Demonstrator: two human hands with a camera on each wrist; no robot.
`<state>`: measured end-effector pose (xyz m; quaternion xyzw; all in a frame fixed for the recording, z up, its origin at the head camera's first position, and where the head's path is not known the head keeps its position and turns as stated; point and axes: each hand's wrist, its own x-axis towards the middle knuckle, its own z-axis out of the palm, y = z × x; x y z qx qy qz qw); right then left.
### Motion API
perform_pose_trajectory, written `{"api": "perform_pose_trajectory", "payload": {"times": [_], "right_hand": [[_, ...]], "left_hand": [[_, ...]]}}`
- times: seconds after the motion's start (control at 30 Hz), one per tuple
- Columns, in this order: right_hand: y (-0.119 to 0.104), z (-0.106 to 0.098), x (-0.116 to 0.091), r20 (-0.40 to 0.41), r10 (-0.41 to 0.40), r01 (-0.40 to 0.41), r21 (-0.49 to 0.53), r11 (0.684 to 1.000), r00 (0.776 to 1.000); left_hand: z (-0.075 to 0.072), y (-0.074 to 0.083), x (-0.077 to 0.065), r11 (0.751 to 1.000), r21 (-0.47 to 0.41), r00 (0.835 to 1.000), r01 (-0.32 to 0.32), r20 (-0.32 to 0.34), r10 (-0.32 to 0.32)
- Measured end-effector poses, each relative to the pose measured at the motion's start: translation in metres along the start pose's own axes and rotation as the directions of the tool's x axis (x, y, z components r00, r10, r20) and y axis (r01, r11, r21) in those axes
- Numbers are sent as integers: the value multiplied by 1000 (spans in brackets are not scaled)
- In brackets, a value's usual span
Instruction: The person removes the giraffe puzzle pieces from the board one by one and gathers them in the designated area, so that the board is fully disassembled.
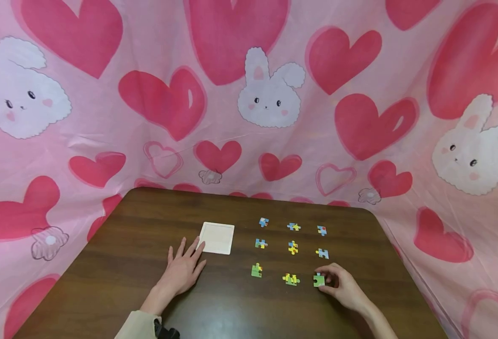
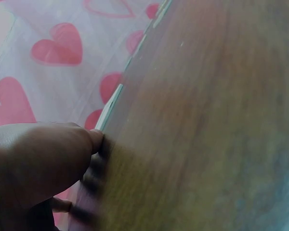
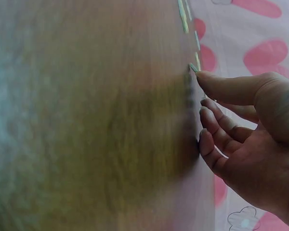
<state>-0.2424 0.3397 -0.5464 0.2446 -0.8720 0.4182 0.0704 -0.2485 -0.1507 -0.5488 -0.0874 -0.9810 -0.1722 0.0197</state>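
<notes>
At the near right corner of a spread of jigsaw pieces, my right hand holds a green jigsaw piece between thumb and forefinger. The right wrist view catches the held jigsaw piece edge-on at the thumb tip, with the other fingers loosely bent. My left hand lies with straight, spread fingers on the table, its fingertips over the near left edge of a square white puzzle tray. A yellow-green piece lies just left of the held one.
Other pieces sit apart in three rows, among them a blue-and-red one, a yellow one and a green one. The brown wooden table has rounded far corners. Pink cloth with hearts and rabbits hangs around it.
</notes>
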Motion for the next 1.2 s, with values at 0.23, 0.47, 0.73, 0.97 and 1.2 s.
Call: {"api": "perform_pose_trajectory", "payload": {"times": [0.23,0.47,0.73,0.97,1.2], "right_hand": [[0,2,-6,-27,19,-21,-79,997,999],[26,4,-10,-67,-28,26,-20,999,997],[3,0,-11,-119,42,-52,-82,995,992],[-9,-1,-1,-169,185,-200,-81,976,968],[-16,-1,14,-202,177,-204,-121,972,963]], "left_hand": [[5,3,-2,1000,-8,1000,-4,-1,4],[6,2,-1,1000,-18,1000,-1,-5,1],[6,2,3,1000,-14,1000,-2,-17,2],[5,2,2,999,-47,1000,-6,-12,5],[-7,4,1,991,-130,1000,-10,-23,7]]}}
